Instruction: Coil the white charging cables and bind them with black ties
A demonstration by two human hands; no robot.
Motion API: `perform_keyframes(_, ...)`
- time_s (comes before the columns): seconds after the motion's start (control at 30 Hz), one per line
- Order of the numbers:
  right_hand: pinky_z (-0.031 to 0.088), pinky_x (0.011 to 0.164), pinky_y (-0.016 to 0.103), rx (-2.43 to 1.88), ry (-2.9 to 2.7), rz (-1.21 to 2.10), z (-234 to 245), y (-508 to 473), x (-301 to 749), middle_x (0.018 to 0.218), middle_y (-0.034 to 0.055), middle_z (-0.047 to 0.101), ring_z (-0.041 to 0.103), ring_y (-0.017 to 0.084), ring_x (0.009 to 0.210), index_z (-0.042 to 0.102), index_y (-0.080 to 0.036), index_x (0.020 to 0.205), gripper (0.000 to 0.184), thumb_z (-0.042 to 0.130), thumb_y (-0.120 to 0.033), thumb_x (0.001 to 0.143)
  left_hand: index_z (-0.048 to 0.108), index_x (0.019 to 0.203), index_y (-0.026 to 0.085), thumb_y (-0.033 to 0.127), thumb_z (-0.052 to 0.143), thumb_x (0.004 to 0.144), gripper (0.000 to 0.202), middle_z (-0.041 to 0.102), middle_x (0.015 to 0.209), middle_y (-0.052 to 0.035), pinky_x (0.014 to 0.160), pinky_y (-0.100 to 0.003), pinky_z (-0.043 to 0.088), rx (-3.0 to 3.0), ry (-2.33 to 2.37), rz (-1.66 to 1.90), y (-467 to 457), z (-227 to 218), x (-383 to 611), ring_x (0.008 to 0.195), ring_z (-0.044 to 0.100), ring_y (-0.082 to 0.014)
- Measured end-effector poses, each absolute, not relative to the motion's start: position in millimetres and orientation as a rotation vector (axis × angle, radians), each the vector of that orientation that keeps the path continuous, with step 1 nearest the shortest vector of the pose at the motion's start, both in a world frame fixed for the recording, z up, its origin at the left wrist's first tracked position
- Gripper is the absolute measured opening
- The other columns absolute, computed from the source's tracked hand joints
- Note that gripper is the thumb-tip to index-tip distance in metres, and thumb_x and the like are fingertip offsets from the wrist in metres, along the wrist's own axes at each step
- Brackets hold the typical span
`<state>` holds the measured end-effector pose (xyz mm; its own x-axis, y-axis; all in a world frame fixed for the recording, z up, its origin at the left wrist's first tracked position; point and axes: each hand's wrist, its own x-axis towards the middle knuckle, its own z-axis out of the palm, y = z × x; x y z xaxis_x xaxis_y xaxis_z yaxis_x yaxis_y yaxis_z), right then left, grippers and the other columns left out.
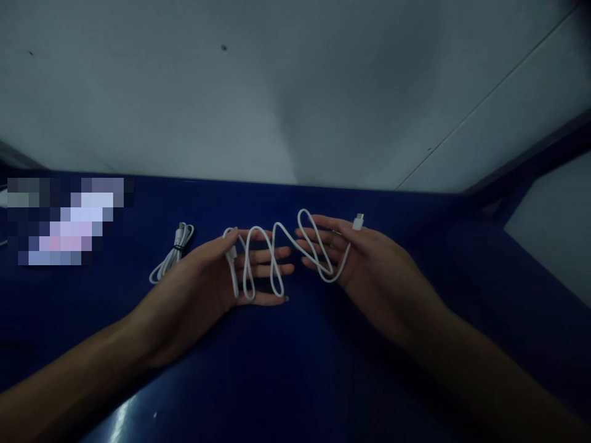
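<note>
Blue, glossy tabletop (258, 369) lies beneath everything. At its far left, a pixelated patch (69, 224) masks whatever is there. Next comes a white cable bundle, coiled and cinched at its middle by a thin black tie (178, 247); that one looks finished. Just beside it, the left hand (207, 271) is palm-up with fingers spread, its thumb against one end of a loose white round-cored cable (293, 242). The cable snakes in open zigzag loops across those fingers, over the gap between the hands, and onto the right hand (369, 264), likewise open, fingers extended. Its metal-tipped white plug (357, 222) stands by the right thumb. Judging by the wide loops, this cable seems only partway through handling: loosely folded, not coiled tight, with no tie visible around it.
</note>
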<state>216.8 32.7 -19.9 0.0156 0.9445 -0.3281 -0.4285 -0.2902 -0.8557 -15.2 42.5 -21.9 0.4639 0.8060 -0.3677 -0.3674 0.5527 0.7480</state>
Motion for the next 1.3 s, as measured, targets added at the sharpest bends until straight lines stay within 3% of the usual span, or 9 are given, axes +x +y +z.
perform_keyframes(0.27,0.066,0.101,0.043,-1.121,-0.672,1.549,-23.1,32.1,215.3,0.127,0.0141,0.083,0.082,0.028,0.113,0.083,-0.019,0.116,0.027,0.062,-0.034,0.111,0.080,0.124,0.015,0.032,0.061,0.108,0.030,0.071,0.152,-0.0267,0.101,-0.067,0.066,0.620,0.724,0.761,42.3,-21.7,-14.4,0.141,0.067,-0.0497)
perform_keyframes(0.43,0.066,0.102,0.041,-1.125,-0.659,1.551,-21.0,29.7,214.8,0.124,0.0130,0.084,0.082,0.027,0.113,0.085,-0.019,0.115,0.028,0.060,-0.033,0.112,0.083,0.119,0.013,0.026,0.065,0.106,0.026,0.067,0.157,-0.0252,0.102,-0.063,0.068,0.656,0.751,0.784,40.8,-19.1,-14.0,0.149,0.060,-0.0510)
perform_keyframes(0.73,0.065,0.104,0.042,-1.078,-0.656,1.537,-20.5,27.7,215.3,0.125,0.0122,0.083,0.080,0.027,0.116,0.083,-0.020,0.117,0.026,0.062,-0.035,0.112,0.087,0.105,0.018,0.028,0.070,0.109,0.021,0.064,0.163,-0.0180,0.100,-0.060,0.070,0.706,0.786,0.776,40.5,-23.7,-13.1,0.153,0.057,-0.0472)
perform_keyframes(1.07,0.068,0.091,0.040,-1.095,-0.590,1.537,-19.6,29.9,211.1,0.121,0.0140,0.080,0.081,0.028,0.107,0.083,-0.017,0.114,0.026,0.061,-0.030,0.111,0.086,0.116,0.013,0.029,0.057,0.111,0.034,0.069,0.157,-0.0196,0.108,-0.060,0.066,0.650,0.710,0.758,36.7,-12.5,-12.9,0.153,0.056,-0.0492)
perform_keyframes(1.3,0.068,0.091,0.038,-1.095,-0.610,1.581,-18.9,30.0,212.4,0.116,0.0131,0.083,0.081,0.026,0.104,0.086,-0.017,0.111,0.023,0.066,-0.029,0.109,0.083,0.133,0.016,0.025,0.067,0.111,0.029,0.067,0.159,-0.0203,0.109,-0.058,0.067,0.721,0.802,0.768,37.7,-17.4,-10.1,0.148,0.062,-0.0458)
